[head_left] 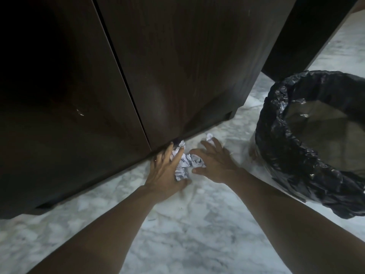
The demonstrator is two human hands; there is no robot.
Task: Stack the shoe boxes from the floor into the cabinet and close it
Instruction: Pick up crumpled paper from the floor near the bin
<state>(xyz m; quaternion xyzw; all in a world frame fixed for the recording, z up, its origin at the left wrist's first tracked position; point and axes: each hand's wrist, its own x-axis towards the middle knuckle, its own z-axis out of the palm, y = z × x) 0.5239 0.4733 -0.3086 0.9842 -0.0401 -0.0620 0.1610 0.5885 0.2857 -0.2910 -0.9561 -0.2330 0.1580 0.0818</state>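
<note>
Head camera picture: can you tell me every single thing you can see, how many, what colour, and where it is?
Cabinet: one, dark brown wood, fills the top and left; both doors look shut.
Crumpled paper: a bunch of white pieces with dark print, on the floor at the cabinet's bottom edge, between the hands; one more bit lies past the right fingertips.
Waste bin: one, lined with a black plastic bag, stands on the floor at the right; looks empty inside.
Floor: white and grey marble, across the bottom.
Shoe boxes: none in view.
Left hand: one, bare, fingers on the crumpled paper by the cabinet.
Right hand: one, bare, fingers spread, touching the paper from the right.
</note>
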